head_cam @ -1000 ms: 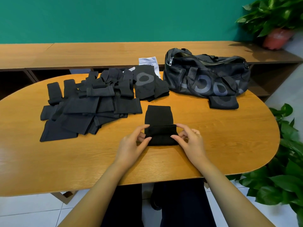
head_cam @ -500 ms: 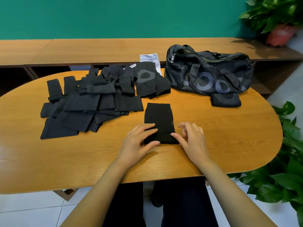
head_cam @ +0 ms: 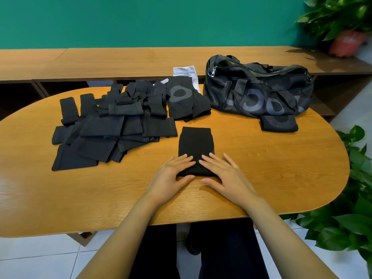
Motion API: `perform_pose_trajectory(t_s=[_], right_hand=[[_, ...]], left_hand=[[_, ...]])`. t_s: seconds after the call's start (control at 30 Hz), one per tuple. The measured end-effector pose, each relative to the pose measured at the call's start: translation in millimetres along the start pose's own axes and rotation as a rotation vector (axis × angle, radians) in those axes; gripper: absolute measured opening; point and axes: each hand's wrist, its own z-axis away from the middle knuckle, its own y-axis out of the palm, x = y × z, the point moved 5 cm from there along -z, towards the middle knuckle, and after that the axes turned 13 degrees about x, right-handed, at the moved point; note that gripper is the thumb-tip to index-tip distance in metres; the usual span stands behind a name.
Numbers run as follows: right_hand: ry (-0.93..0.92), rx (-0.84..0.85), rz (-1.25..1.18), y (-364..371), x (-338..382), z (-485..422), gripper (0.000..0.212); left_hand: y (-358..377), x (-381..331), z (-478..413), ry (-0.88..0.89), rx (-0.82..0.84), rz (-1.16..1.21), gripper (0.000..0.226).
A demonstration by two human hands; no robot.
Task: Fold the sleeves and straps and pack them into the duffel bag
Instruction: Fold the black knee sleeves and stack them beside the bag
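Black knit sleeve (head_cam: 196,141) lies flat near the middle of the counter (head_cam: 261,174), its long axis running toward 12 o'clock, and both hands are down on its near end. The left hand (head_cam: 171,175) presses in from 7 o'clock and the right hand (head_cam: 226,176) from 5 o'clock. Each grip is spread apart, fingers straight, fingertips almost meeting over the cloth.

The palms cover most of that near end, so I cannot tell whether it is doubled over. Bare wood runs wide toward 3 o'clock, out to the rounded edge, and there's a clear strip along the near edge at 6.

Over at 10 o'clock sprawls the pile of sleeves and straps (head_cam: 112,127), its right edge near the sleeve's far left corner but apart from it. At 1 o'clock sits the duffel bag (head_cam: 257,87), zip open along the top, its inside too dark to read. One folded sleeve (head_cam: 278,122) lies tight against the bag's front. A white cloth (head_cam: 187,72) at 12 o'clock is half hidden behind a ringed sleeve (head_cam: 181,99). Leafy plants (head_cam: 352,218) crowd the counter's edge around 4 o'clock, cut off by the frame.
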Motion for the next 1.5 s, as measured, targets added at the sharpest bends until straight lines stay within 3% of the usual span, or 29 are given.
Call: perform_pose_trajectory(t_s=[0.17, 0.4, 0.5, 0.73, 0.83, 0.93, 1.03, 1.23, 1.37, 1.5], right_hand=[[-0.035, -0.077, -0.015, -3, 2, 3, 0.075], [-0.067, -0.208, -0.096, -6, 1, 7, 0.049], [-0.045, -0.204, -0.152, -9, -1, 8, 0.047], [-0.043, -0.24, -0.255, -20, 2, 5, 0.04], [0.011, -0.277, -0.348, -22, 3, 1, 0.049], [0.085, -0.324, -0.415, -22, 2, -5, 0.041], [0.172, -0.303, -0.476, -19, -1, -12, 0.046], [0.25, -0.34, -0.312, -25, 2, -10, 0.046], [0.21, -0.388, -0.191, -24, 1, -13, 0.038], [0.23, -0.385, -0.149, -19, -4, -16, 0.045]], left_hand=[[-3, -1, 4, 0.006, -0.051, 0.013, 0.04], [-8, -8, 10, 0.032, -0.146, -0.02, 0.052], [-7, -11, 11, 0.051, -0.104, -0.014, 0.055], [-10, -12, 14, 0.014, -0.141, 0.076, 0.043], [-9, -11, 12, -0.065, -0.182, 0.152, 0.052], [-6, -6, 8, -0.175, -0.237, 0.228, 0.061], [-6, -1, 6, -0.249, -0.274, 0.187, 0.065], [-14, -9, 7, -0.158, -0.417, -0.02, 0.058], [-4, -21, 3, 0.038, -0.231, -0.194, 0.05], [5, -20, -5, -0.064, 0.035, -0.241, 0.056]])
